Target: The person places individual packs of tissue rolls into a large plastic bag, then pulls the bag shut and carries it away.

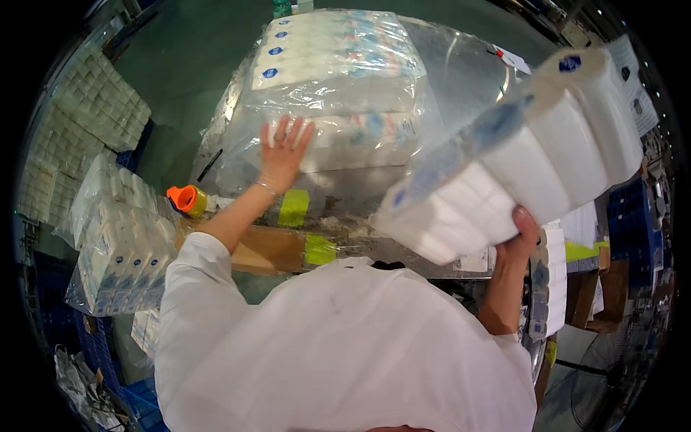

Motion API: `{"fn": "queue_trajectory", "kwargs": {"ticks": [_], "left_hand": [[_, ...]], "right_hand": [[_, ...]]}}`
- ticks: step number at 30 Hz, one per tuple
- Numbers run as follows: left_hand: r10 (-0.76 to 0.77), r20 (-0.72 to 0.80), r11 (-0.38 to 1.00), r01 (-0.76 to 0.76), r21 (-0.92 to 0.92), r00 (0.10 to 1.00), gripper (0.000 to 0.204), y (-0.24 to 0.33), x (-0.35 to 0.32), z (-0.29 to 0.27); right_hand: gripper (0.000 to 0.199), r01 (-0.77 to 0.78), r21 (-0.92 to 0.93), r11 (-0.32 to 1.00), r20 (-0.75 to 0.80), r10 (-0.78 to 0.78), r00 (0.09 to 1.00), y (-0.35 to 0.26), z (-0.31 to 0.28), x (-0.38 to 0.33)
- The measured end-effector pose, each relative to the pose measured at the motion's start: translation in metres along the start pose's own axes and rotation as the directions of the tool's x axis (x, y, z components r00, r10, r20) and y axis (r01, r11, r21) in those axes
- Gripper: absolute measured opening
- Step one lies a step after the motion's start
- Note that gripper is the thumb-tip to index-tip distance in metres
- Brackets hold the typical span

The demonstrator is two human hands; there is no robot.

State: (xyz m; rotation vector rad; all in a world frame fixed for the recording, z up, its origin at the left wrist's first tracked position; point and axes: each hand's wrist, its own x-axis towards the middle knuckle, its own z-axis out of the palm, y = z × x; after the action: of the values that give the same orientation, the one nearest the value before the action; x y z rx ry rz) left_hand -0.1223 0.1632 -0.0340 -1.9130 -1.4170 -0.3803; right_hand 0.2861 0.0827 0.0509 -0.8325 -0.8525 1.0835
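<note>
roll pack (518,155): white, plastic-wrapped, tilted, raised at right | clear bag (338,93): packs inside, on table

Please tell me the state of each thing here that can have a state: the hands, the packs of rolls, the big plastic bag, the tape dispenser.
left hand: open, flat on the big clear bag
right hand: gripping a pack from below
held pack of white rolls: lifted, tilted, wrapped
big clear bag: lying on the metal table, holding packs
orange tape dispenser: lying on the table edge, untouched
</note>
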Motion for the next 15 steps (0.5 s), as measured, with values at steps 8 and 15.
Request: {"fn": "queue_trajectory", "kwargs": {"ticks": [8,15], "left_hand": [[-0.5,0.353,0.29,0.538,-0.792,0.791,0.014,-0.064,0.095,-0.045],[-0.056,0.485,0.074,0.488,-0.87,0.873,0.011,-0.126,0.11,-0.048]], "right_hand": [[0.09,0.641,-0.061,0.765,0.618,-0.476,0.626,0.048,0.211,-0.01],[0.055,0.913,0.122,0.388,0.831,-0.543,0.12,0.085,0.236,0.013]]}}
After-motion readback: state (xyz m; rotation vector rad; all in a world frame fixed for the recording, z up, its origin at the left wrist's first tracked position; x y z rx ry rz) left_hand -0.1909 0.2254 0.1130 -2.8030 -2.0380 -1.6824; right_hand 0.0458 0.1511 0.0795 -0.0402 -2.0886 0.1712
